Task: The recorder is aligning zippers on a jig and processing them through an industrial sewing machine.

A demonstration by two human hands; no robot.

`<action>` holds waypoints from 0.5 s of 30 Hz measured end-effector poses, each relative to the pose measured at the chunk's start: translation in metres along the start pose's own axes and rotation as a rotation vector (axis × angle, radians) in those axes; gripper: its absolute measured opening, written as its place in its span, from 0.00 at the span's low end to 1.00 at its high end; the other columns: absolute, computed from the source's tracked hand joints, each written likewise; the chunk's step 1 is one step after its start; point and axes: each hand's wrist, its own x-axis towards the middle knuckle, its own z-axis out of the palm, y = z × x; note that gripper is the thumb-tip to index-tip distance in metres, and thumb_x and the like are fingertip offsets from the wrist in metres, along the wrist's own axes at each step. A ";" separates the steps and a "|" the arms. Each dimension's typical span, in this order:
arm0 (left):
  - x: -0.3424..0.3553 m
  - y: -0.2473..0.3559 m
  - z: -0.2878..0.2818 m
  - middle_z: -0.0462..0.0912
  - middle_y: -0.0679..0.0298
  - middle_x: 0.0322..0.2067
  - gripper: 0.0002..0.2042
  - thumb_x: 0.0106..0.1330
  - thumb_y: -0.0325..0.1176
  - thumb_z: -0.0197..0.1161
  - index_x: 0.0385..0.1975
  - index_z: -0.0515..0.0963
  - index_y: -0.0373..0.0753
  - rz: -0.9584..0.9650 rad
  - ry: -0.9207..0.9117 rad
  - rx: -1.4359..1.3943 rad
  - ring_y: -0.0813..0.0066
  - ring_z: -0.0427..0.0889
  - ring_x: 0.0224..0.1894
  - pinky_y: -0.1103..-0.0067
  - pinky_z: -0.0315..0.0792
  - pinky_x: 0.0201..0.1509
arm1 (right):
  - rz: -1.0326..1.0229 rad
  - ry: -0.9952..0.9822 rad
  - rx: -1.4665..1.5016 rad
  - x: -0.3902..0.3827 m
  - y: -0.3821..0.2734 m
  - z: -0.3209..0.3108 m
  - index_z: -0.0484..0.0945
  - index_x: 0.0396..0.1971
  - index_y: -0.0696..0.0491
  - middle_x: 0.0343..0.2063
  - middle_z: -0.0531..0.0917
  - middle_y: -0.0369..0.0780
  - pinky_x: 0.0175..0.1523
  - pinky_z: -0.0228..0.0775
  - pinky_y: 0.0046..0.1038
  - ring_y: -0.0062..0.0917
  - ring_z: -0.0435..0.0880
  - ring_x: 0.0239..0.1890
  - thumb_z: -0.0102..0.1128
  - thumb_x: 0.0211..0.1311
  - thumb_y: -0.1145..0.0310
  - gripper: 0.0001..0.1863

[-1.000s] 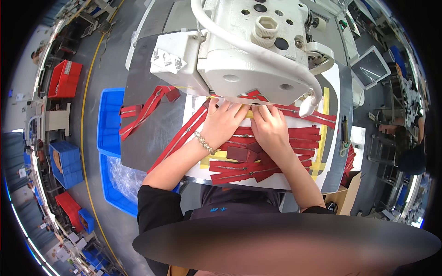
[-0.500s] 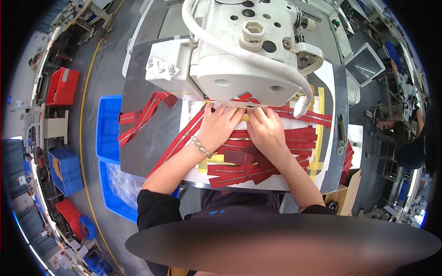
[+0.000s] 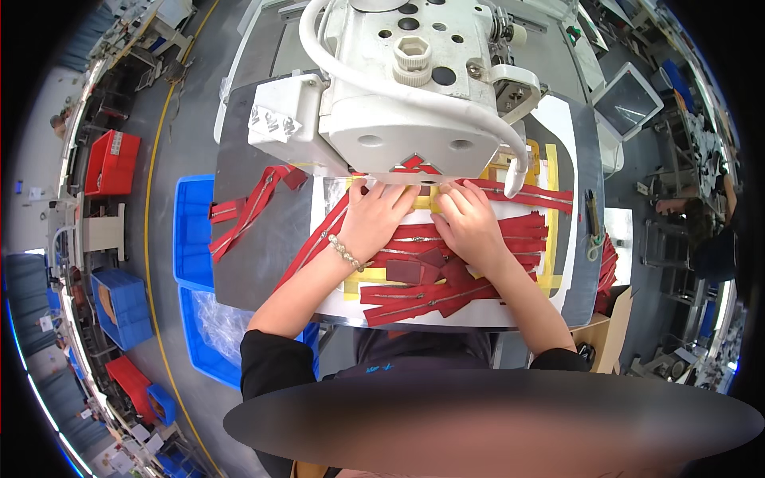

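A white sewing machine head [image 3: 414, 123] stands over the work. Along its front edge runs a red zipper [image 3: 526, 197] with a metal-coloured tooth line, reaching out to the right. My left hand [image 3: 376, 213], with a beaded bracelet at the wrist, bends its fingers down onto the zipper; the fingertips are partly hidden at the machine. Close beside it, my right hand [image 3: 472, 227] has its fingers curled on the same zipper, thumb toward the left hand. Below the hands lies a pile of red zippers [image 3: 422, 299] with dark red fabric tabs [image 3: 410, 272].
More red zippers [image 3: 259, 203] lie on the dark table [image 3: 259, 275] at left. Blue bins [image 3: 194, 231] stand beyond its left edge. Scissors [image 3: 594, 245] rest at right, near a cardboard box [image 3: 613, 331]. A screen [image 3: 628, 99] stands at the far right.
The view has shifted slightly, so the machine head appears further left. The fingers of my right hand have spread a little and sit slightly further from my left hand.
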 end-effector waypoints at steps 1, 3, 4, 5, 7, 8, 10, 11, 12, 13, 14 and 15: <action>0.000 -0.001 0.000 0.76 0.74 0.43 0.16 0.61 0.34 0.52 0.49 0.76 0.49 0.004 -0.001 0.001 0.77 0.74 0.43 0.64 0.59 0.54 | -0.013 -0.022 0.033 0.000 0.002 -0.002 0.77 0.35 0.57 0.43 0.78 0.42 0.62 0.63 0.38 0.33 0.77 0.49 0.64 0.49 0.73 0.12; -0.002 -0.004 -0.002 0.76 0.74 0.42 0.16 0.60 0.36 0.55 0.49 0.76 0.49 0.018 -0.015 0.022 0.77 0.74 0.44 0.63 0.61 0.54 | -0.024 -0.014 0.060 -0.001 0.004 -0.002 0.77 0.35 0.56 0.43 0.78 0.41 0.62 0.63 0.38 0.32 0.77 0.49 0.64 0.49 0.73 0.12; -0.002 -0.006 -0.003 0.76 0.74 0.42 0.16 0.60 0.36 0.55 0.49 0.76 0.49 0.023 -0.015 0.022 0.77 0.74 0.44 0.63 0.61 0.54 | -0.039 -0.008 0.086 0.000 0.005 -0.002 0.77 0.35 0.55 0.43 0.78 0.40 0.62 0.63 0.38 0.32 0.77 0.48 0.64 0.49 0.74 0.11; -0.002 -0.008 -0.004 0.76 0.73 0.42 0.17 0.59 0.37 0.58 0.49 0.76 0.49 0.018 -0.010 0.016 0.76 0.74 0.43 0.63 0.61 0.53 | -0.035 -0.003 0.085 0.000 0.006 0.000 0.77 0.35 0.55 0.43 0.78 0.40 0.62 0.63 0.38 0.32 0.77 0.48 0.64 0.49 0.74 0.11; -0.001 -0.013 -0.007 0.75 0.72 0.43 0.20 0.57 0.41 0.63 0.51 0.75 0.50 0.030 0.016 0.030 0.75 0.75 0.43 0.66 0.65 0.50 | -0.078 0.022 0.094 0.001 0.008 0.003 0.74 0.34 0.53 0.44 0.79 0.38 0.60 0.63 0.38 0.29 0.77 0.49 0.64 0.49 0.73 0.11; 0.000 -0.016 -0.007 0.75 0.72 0.43 0.20 0.57 0.41 0.63 0.51 0.75 0.50 0.037 0.016 0.032 0.75 0.75 0.43 0.66 0.65 0.50 | -0.075 0.027 0.092 0.002 0.009 0.003 0.74 0.34 0.53 0.44 0.79 0.38 0.60 0.63 0.38 0.29 0.77 0.49 0.64 0.49 0.73 0.11; 0.003 -0.022 -0.005 0.75 0.72 0.44 0.20 0.58 0.41 0.62 0.51 0.75 0.51 0.055 0.007 -0.021 0.74 0.75 0.43 0.68 0.65 0.50 | -0.077 0.014 0.095 0.004 0.012 0.003 0.75 0.35 0.52 0.43 0.79 0.36 0.60 0.63 0.39 0.28 0.77 0.48 0.64 0.49 0.73 0.12; 0.004 -0.024 -0.006 0.77 0.68 0.43 0.19 0.59 0.43 0.61 0.51 0.75 0.51 0.052 -0.003 -0.025 0.71 0.77 0.42 0.68 0.69 0.46 | -0.074 0.021 0.092 0.004 0.013 0.003 0.75 0.35 0.52 0.43 0.79 0.36 0.60 0.63 0.39 0.28 0.77 0.48 0.64 0.49 0.73 0.12; 0.006 -0.027 -0.007 0.77 0.68 0.43 0.19 0.59 0.43 0.61 0.51 0.75 0.51 0.060 -0.001 -0.023 0.71 0.77 0.42 0.68 0.69 0.46 | -0.076 0.026 0.089 0.003 0.014 0.003 0.75 0.35 0.52 0.43 0.79 0.36 0.60 0.64 0.38 0.28 0.78 0.48 0.64 0.49 0.73 0.12; 0.007 -0.032 -0.006 0.79 0.66 0.41 0.18 0.60 0.44 0.61 0.50 0.76 0.49 0.038 -0.057 -0.138 0.68 0.79 0.40 0.68 0.70 0.44 | -0.077 0.028 0.088 0.002 0.016 0.005 0.75 0.36 0.52 0.42 0.79 0.36 0.59 0.65 0.38 0.27 0.78 0.47 0.64 0.49 0.73 0.12; 0.009 -0.037 -0.004 0.80 0.64 0.38 0.18 0.61 0.45 0.60 0.49 0.77 0.47 0.017 -0.112 -0.254 0.66 0.80 0.39 0.68 0.72 0.42 | -0.073 0.033 0.085 0.002 0.017 0.005 0.75 0.36 0.52 0.42 0.79 0.36 0.59 0.65 0.38 0.27 0.78 0.47 0.64 0.49 0.73 0.12; 0.009 -0.047 0.006 0.82 0.59 0.33 0.19 0.61 0.50 0.60 0.44 0.79 0.44 -0.034 -0.265 -0.312 0.62 0.81 0.39 0.68 0.74 0.40 | -0.075 0.052 0.119 0.002 0.018 0.006 0.76 0.35 0.53 0.38 0.79 0.36 0.58 0.65 0.37 0.29 0.78 0.44 0.64 0.50 0.74 0.11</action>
